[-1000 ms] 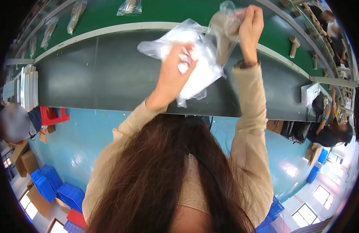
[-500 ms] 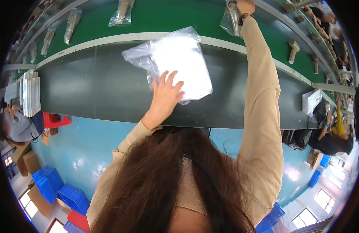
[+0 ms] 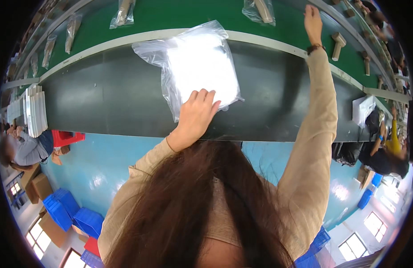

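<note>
My left hand (image 3: 195,117) rests on the near edge of a stack of clear plastic bags (image 3: 202,62). Its fingers are bent over the top and the thumb is apart; the stack's white middle is glaring. My right hand (image 3: 312,26) is stretched out over the green conveyor belt (image 3: 291,24), its fingers slightly bent with nothing visible in them. To its left, a bagged beige handheld fan (image 3: 262,11) lies on the belt, its head cut off by the frame's top. On the other side lies an unbagged beige fan-shaped piece (image 3: 337,46).
More bagged pieces (image 3: 73,32) lie along the belt at left. A pale rail (image 3: 269,43) separates belt and dark worktable (image 3: 112,85). White stacked sheets (image 3: 35,109) stand at its left end, a white package (image 3: 362,110) at its right. A person (image 3: 30,145) sits at left.
My right hand has let go of the bagged fan and moved right. My left hand's spread fingers have bent and drawn closer together on the bags. The view has shifted slightly.
</note>
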Motion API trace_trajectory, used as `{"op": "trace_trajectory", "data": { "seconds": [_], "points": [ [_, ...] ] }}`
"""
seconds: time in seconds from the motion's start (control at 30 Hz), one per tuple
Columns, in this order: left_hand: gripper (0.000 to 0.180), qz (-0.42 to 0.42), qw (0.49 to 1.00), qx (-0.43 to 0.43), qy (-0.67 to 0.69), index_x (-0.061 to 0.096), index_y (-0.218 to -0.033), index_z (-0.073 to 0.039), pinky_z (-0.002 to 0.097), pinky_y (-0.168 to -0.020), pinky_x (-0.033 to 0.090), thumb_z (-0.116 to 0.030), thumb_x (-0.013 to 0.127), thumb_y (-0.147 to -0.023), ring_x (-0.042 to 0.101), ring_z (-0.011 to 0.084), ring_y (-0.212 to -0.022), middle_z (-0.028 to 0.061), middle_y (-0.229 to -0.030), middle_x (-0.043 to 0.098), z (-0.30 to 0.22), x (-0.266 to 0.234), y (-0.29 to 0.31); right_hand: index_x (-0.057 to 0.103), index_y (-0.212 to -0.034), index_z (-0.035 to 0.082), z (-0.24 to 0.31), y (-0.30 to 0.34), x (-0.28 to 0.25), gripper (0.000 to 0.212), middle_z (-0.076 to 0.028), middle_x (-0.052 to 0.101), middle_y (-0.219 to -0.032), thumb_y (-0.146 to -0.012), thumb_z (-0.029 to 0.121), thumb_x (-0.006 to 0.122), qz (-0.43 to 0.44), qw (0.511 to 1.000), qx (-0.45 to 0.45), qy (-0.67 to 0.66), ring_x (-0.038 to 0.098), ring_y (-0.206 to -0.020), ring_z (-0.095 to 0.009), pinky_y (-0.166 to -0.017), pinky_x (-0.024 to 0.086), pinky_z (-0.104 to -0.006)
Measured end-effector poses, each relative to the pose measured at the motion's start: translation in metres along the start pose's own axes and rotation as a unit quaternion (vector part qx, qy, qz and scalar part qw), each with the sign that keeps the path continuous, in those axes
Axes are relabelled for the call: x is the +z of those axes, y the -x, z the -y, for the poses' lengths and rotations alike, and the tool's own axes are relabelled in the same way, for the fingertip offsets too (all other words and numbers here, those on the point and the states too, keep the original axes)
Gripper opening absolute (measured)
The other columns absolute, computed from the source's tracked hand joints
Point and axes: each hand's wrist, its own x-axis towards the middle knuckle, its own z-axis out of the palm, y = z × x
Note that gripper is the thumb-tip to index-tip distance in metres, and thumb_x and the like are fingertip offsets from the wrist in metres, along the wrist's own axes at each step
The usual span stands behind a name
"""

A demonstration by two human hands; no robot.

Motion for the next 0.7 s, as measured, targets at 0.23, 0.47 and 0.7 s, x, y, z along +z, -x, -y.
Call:
{"op": "trace_trajectory", "data": {
  "seconds": [0.23,0.47,0.7],
  "points": [
    [0.031,-0.156,0.979,0.063,-0.116,0.056,-0.108,-0.003,0.0429,-0.085,0.044,-0.012,0.067,-0.08,0.053,0.0283,-0.103,0.0123,-0.111,0.055,0.009,0.014,-0.022,0.062,-0.12,0.012,-0.066,0.016,-0.112,0.049,-0.019,0.065,-0.115,-0.094,0.048,0.043,-0.083,0.972,0.136,0.172,0.06,-0.107,-0.038,-0.092,0.046,-0.0437],
    [0.021,-0.129,0.989,0.071,-0.015,0.057,-0.104,-0.004,0.0452,-0.092,0.042,-0.006,0.061,-0.084,0.059,0.0321,-0.093,0.0132,-0.093,0.061,0.022,0.007,-0.009,0.059,-0.116,0.007,-0.148,-0.008,-0.14,0.057,-0.025,0.062,-0.112,-0.089,0.056,0.049,-0.11,0.943,0.155,0.274,0.058,-0.106,-0.042,-0.092,0.045,-0.0479],
    [0.018,-0.129,0.982,0.094,-0.105,0.061,-0.102,-0.003,0.043,-0.091,0.044,-0.007,0.063,-0.084,0.054,0.0317,-0.102,0.0123,-0.108,0.057,0.003,-0.003,-0.001,0.047,-0.137,0.013,-0.113,-0.037,-0.109,0.101,-0.024,0.048,-0.137,-0.067,0.086,0.051,0.098,0.914,0.222,0.324,0.046,-0.128,-0.04,-0.106,0.033,-0.0517]
  ]
}}
